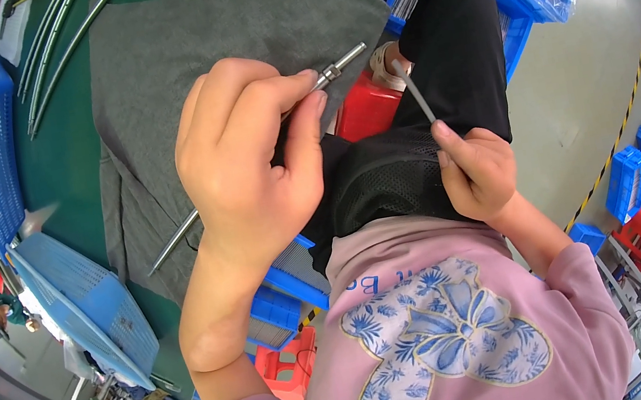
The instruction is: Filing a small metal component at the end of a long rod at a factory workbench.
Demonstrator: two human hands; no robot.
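Grey felt covers the green tabletop point(67, 157); left hand point(246, 161) fingers pinch a metal rod point(337, 68), right hand point(477, 174) pinches a thin grey stick point(415, 95), probably lining them up.

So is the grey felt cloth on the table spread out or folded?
Spread: the grey felt cloth lies flat across the green table.

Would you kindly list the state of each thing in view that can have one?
Left hand: closed, fingers pinching the long metal rod near its tip.
Long metal rod: held, slanting over the grey felt mat.
Right hand: closed on a thin grey stick, pointing up.
Grey felt mat: spread flat on the green table.
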